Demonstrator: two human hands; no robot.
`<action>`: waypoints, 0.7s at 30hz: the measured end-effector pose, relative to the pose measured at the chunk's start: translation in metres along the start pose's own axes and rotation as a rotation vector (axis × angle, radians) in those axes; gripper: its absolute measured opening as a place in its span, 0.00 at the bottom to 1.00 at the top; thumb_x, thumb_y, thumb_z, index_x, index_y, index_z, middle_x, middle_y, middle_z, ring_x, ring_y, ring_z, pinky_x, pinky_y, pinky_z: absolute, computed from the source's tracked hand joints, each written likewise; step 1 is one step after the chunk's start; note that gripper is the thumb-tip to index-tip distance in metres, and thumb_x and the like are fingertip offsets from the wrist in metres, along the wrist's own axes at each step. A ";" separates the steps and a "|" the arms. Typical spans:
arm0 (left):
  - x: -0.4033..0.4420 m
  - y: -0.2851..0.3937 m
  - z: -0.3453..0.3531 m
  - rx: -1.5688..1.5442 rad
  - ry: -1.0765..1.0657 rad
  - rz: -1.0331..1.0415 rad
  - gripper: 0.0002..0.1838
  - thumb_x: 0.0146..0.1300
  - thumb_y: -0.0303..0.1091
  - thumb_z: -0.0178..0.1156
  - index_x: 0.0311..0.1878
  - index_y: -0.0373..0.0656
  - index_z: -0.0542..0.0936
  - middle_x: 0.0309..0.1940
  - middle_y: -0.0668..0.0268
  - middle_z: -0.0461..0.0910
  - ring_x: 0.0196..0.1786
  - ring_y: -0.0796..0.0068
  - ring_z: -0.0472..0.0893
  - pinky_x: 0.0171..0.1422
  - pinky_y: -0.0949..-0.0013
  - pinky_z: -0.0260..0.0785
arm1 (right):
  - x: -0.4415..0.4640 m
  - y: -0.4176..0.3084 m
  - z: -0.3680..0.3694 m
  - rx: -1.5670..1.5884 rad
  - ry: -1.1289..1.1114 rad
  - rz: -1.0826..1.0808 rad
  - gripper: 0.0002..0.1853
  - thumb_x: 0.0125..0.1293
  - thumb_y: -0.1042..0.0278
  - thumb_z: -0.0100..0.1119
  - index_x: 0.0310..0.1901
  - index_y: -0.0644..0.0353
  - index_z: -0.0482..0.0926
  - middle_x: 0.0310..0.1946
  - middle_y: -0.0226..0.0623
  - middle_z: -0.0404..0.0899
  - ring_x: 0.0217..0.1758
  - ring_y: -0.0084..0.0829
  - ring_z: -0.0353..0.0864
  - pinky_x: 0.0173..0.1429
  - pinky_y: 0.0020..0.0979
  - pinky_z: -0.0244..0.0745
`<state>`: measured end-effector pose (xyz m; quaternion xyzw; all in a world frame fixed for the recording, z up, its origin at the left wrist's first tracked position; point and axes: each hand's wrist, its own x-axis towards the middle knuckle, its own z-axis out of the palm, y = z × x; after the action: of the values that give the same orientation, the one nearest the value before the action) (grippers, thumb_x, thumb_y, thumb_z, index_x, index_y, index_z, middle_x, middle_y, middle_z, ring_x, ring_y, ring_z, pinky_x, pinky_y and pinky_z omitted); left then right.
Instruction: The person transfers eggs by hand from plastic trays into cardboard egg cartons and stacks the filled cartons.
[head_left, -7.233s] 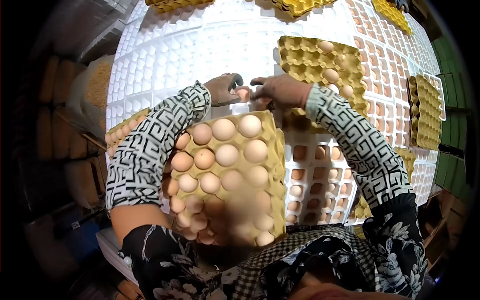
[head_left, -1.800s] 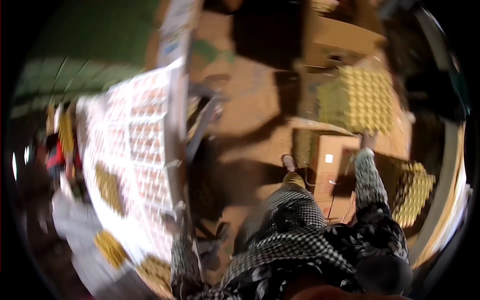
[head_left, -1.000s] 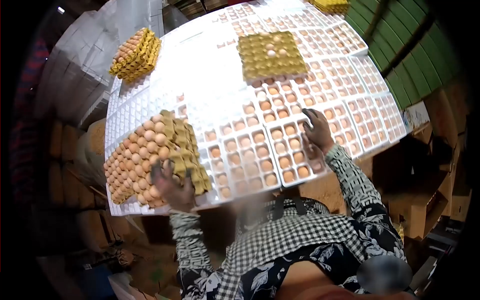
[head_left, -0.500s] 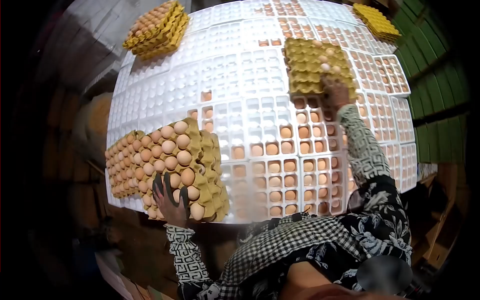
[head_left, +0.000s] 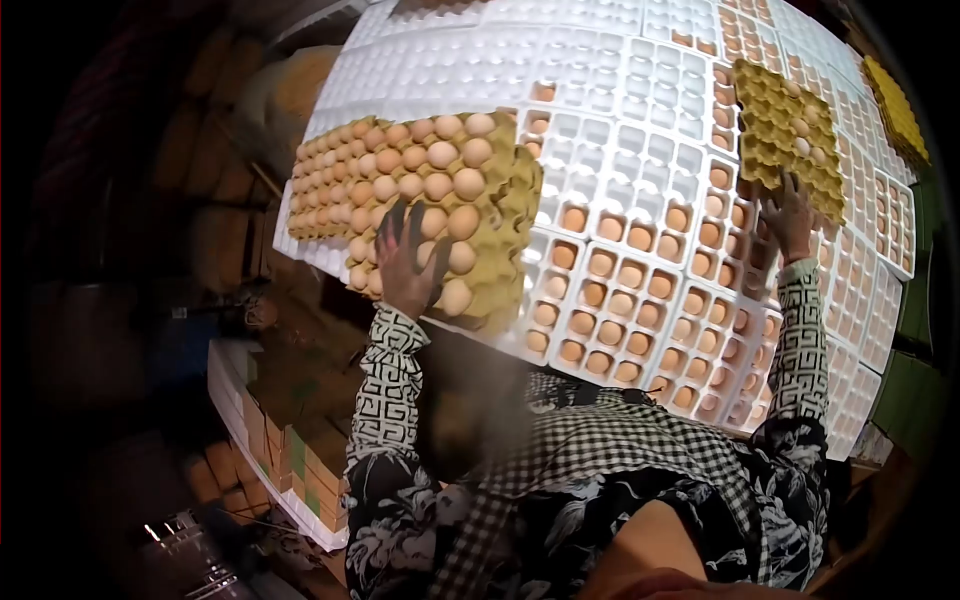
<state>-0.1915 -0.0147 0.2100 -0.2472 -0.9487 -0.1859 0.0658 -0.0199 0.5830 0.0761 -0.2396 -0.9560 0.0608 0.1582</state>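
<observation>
My left hand (head_left: 405, 268) lies over the near right part of a pulp egg tray (head_left: 515, 205) filled with brown eggs (head_left: 468, 184). Its darkened fingers are spread among the eggs, touching some; no egg is lifted. The tray sits on others in a stack at the table's left side. My right hand (head_left: 790, 218) is stretched far to the right, at the near edge of a yellow-brown egg tray (head_left: 770, 125) holding several eggs (head_left: 802, 146). Its fingers look apart and overlap the tray's edge; I see nothing held in them.
White compartmented trays (head_left: 660, 95) cover the table. Those on the near right hold brown eggs (head_left: 611, 333), one per cell, while many farther left have bare cells. A yellow tray stack (head_left: 893, 110) stands at the far right. Cartons (head_left: 290, 455) are at the lower left.
The view has swung left, so the table appears shifted up and right. My right hand has drawn back from the eggs to the tray's near edge. My left hand stays over the eggs.
</observation>
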 end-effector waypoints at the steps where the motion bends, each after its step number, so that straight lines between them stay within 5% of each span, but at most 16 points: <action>1: 0.000 -0.006 -0.001 -0.041 0.022 0.042 0.33 0.62 0.43 0.65 0.71 0.48 0.69 0.70 0.49 0.64 0.70 0.43 0.63 0.75 0.48 0.53 | -0.017 -0.019 0.011 0.207 -0.008 -0.011 0.30 0.63 0.65 0.63 0.67 0.56 0.71 0.58 0.47 0.78 0.59 0.48 0.77 0.64 0.45 0.72; 4: -0.004 -0.022 -0.018 -0.421 0.170 -0.121 0.30 0.64 0.42 0.64 0.67 0.43 0.72 0.66 0.49 0.68 0.67 0.46 0.67 0.71 0.52 0.61 | -0.044 -0.108 -0.001 0.881 -0.269 0.083 0.22 0.67 0.69 0.62 0.60 0.66 0.76 0.49 0.41 0.85 0.49 0.31 0.85 0.55 0.32 0.79; 5: 0.005 -0.039 -0.033 -0.158 0.260 -0.028 0.26 0.64 0.41 0.64 0.62 0.37 0.74 0.59 0.48 0.74 0.61 0.49 0.74 0.66 0.57 0.67 | -0.055 -0.143 -0.009 0.979 -0.375 0.089 0.21 0.69 0.68 0.59 0.61 0.66 0.75 0.51 0.40 0.83 0.52 0.28 0.82 0.57 0.30 0.77; 7: 0.017 -0.109 -0.047 -0.371 0.247 -0.227 0.27 0.65 0.46 0.65 0.55 0.31 0.77 0.47 0.57 0.80 0.51 0.61 0.78 0.59 0.63 0.69 | -0.070 -0.212 -0.027 1.159 -0.571 0.124 0.22 0.73 0.65 0.56 0.63 0.66 0.74 0.54 0.37 0.81 0.56 0.25 0.80 0.58 0.27 0.76; 9: 0.038 -0.182 -0.045 -0.743 0.070 -0.634 0.27 0.68 0.52 0.62 0.56 0.36 0.78 0.50 0.61 0.79 0.52 0.66 0.77 0.59 0.62 0.69 | -0.075 -0.279 -0.039 1.224 -0.699 0.195 0.25 0.74 0.57 0.54 0.66 0.65 0.71 0.55 0.38 0.80 0.55 0.26 0.79 0.57 0.29 0.76; 11: 0.046 -0.154 -0.063 -0.882 -0.304 -0.841 0.30 0.74 0.59 0.49 0.65 0.43 0.74 0.60 0.62 0.77 0.60 0.66 0.76 0.66 0.60 0.68 | -0.074 -0.333 -0.032 1.319 -0.778 0.343 0.32 0.74 0.46 0.53 0.68 0.63 0.68 0.56 0.39 0.78 0.55 0.29 0.78 0.57 0.32 0.76; 12: 0.044 -0.166 -0.042 -1.184 -0.451 -0.639 0.34 0.75 0.61 0.44 0.70 0.41 0.69 0.61 0.62 0.77 0.62 0.69 0.75 0.68 0.61 0.66 | -0.079 -0.355 -0.018 1.452 -0.803 0.462 0.36 0.72 0.39 0.52 0.69 0.62 0.68 0.55 0.39 0.78 0.54 0.30 0.77 0.57 0.34 0.76; 14: 0.038 -0.190 -0.018 -1.292 -0.488 -0.673 0.32 0.72 0.62 0.50 0.59 0.39 0.75 0.50 0.62 0.80 0.46 0.65 0.79 0.55 0.62 0.73 | -0.078 -0.395 -0.009 1.432 -0.948 0.735 0.30 0.76 0.41 0.44 0.69 0.54 0.68 0.58 0.39 0.74 0.51 0.29 0.73 0.56 0.34 0.73; 16: 0.033 -0.202 -0.004 -1.313 -0.535 -0.704 0.32 0.72 0.61 0.50 0.59 0.39 0.75 0.50 0.62 0.80 0.46 0.66 0.79 0.54 0.63 0.73 | -0.083 -0.418 -0.006 1.399 -0.885 0.756 0.33 0.76 0.37 0.43 0.70 0.56 0.67 0.60 0.40 0.73 0.55 0.31 0.73 0.59 0.35 0.72; 18: 0.028 -0.212 0.007 -1.309 -0.593 -0.733 0.31 0.72 0.60 0.50 0.60 0.39 0.75 0.50 0.62 0.80 0.46 0.66 0.79 0.54 0.63 0.73 | -0.094 -0.437 0.003 1.799 -0.719 0.633 0.43 0.72 0.28 0.40 0.71 0.62 0.63 0.64 0.40 0.72 0.61 0.30 0.71 0.60 0.31 0.71; 21: 0.031 -0.215 0.015 -1.272 -0.665 -0.741 0.31 0.72 0.59 0.51 0.60 0.39 0.75 0.50 0.62 0.80 0.46 0.67 0.79 0.54 0.64 0.73 | -0.109 -0.416 0.048 1.782 -0.719 0.664 0.40 0.74 0.33 0.42 0.72 0.62 0.61 0.63 0.40 0.72 0.62 0.30 0.71 0.67 0.33 0.67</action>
<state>-0.3254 -0.1687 0.1339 0.0510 -0.6516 -0.6165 -0.4391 -0.1275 0.1635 0.0813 -0.2555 -0.4388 0.8605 -0.0424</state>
